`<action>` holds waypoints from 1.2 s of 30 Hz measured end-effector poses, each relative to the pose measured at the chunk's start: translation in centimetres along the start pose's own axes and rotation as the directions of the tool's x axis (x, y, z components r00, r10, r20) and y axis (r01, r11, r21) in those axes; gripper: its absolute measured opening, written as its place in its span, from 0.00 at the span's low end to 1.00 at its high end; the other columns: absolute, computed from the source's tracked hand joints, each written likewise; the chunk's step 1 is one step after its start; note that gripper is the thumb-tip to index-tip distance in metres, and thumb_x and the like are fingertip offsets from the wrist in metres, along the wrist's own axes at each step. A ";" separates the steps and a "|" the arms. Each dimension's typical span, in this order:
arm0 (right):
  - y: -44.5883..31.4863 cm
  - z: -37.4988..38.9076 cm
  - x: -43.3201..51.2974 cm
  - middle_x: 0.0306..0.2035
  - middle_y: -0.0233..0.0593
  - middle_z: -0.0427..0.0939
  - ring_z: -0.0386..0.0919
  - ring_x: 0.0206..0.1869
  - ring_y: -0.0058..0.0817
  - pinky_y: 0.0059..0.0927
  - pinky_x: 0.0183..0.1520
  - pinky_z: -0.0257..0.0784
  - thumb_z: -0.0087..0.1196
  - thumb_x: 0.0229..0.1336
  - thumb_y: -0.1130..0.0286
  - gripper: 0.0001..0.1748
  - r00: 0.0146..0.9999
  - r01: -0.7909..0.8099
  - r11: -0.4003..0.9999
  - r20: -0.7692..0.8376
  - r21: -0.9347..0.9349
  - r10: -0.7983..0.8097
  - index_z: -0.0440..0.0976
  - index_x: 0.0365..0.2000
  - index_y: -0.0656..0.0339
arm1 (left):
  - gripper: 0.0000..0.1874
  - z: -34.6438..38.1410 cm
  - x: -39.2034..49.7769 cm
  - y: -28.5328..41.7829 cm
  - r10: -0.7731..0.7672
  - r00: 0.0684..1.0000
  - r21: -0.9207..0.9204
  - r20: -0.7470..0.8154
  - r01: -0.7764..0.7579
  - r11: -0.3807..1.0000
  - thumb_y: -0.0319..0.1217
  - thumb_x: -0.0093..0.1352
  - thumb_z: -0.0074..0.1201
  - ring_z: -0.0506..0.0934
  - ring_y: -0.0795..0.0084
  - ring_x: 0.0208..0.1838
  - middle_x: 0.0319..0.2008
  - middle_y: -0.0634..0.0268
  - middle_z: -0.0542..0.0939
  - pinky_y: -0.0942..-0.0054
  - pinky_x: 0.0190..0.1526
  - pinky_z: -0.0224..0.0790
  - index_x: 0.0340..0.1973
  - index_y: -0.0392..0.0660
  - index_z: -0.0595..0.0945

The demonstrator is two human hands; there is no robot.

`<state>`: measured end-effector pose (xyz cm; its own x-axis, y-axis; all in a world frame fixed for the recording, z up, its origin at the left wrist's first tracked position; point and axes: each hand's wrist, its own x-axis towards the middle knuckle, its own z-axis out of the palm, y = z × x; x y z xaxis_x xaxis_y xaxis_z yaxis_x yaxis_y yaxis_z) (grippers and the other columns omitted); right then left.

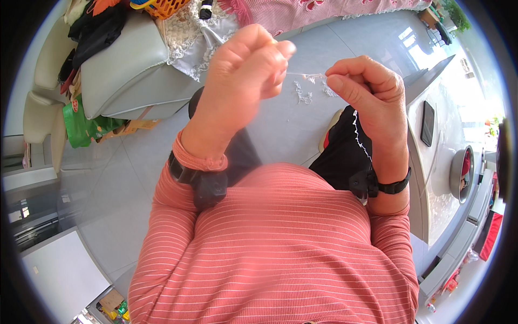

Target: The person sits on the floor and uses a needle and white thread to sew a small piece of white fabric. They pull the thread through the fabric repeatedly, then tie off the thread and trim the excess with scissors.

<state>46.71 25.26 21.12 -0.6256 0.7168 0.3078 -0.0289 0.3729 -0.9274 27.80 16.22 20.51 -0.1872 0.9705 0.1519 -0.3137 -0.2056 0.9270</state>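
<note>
My left hand [247, 73] is raised in a closed fist, with a thin white thread running out of it to the right. Between the thumb and index fingertip of my right hand [368, 93] the other part of the white thread [309, 77] is pinched, with a small frayed tuft hanging between the hands. A crinkled white strand [358, 135] dangles below my right hand towards the wrist. Behind them, curly white thread scraps [302, 93] lie on the grey tiled floor. Both wrists carry black strap-on devices. What else the left fist encloses is hidden.
To the left stands a pale padded seat [125, 60] bearing dark clothes and lace cloth, with a green bag [83, 125] beneath. On the right, a stone-topped table [429, 178] holds a phone [427, 123] and a metal bowl [457, 174]. Pink patterned cloth [319, 14] hangs ahead.
</note>
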 end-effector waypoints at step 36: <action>-2.1 -0.7 -0.8 0.24 0.36 0.73 0.71 0.25 0.23 0.23 0.29 0.66 0.55 0.51 0.81 0.01 0.990 0.132 0.920 0.092 -0.369 -0.105 0.75 0.27 0.67 | 0.02 0.3 -0.2 -0.5 -0.032 0.975 0.646 0.218 -0.120 0.754 0.23 0.63 0.59 0.67 0.85 0.28 0.27 0.73 0.70 0.83 0.30 0.59 0.28 0.39 0.81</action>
<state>47.85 24.34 22.97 -0.6884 0.6160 0.3829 0.1784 0.6555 -0.7339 28.23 16.20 20.14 0.0300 0.9807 0.1934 0.3870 -0.1898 0.9023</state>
